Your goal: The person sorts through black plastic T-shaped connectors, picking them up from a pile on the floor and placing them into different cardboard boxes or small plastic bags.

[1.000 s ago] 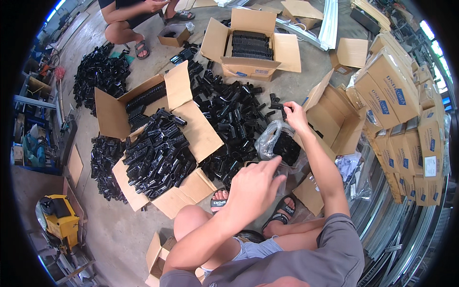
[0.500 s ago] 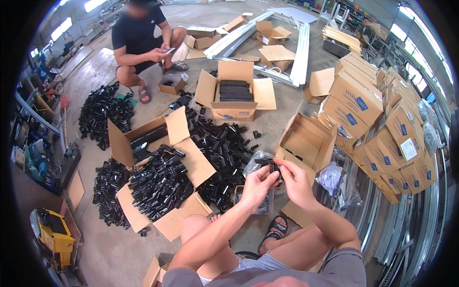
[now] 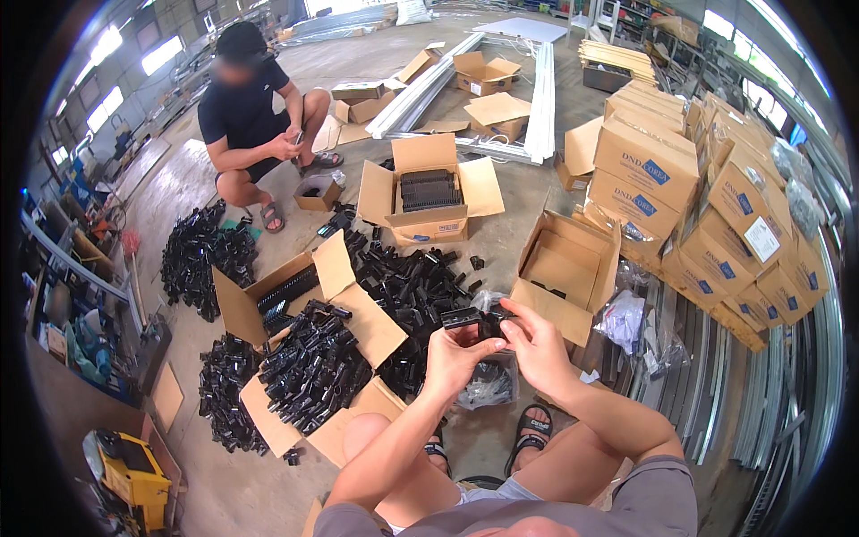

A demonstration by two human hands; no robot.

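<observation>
Black & glossy, pinched betw. thumb & fingers of L hand [image 3: 455, 360] as one short part [image 3: 461, 317], long axis approx. L–R, pointing toward R hand [image 3: 539, 351] just beside it, w/ fingertips bent round a smaller dark piece [image 3: 497, 324]. Can't tell R grip for sure, nor contact betw. the two, due to overlapping fingers; below, half hidden by hands & wrists, clear bag [image 3: 488, 394] w/ unclear contents. Farther fwd, loose heap [image 3: 407, 285], too tangled to count, then co-worker's hands [image 3: 291, 143] w/ sth too small to ID.
</observation>
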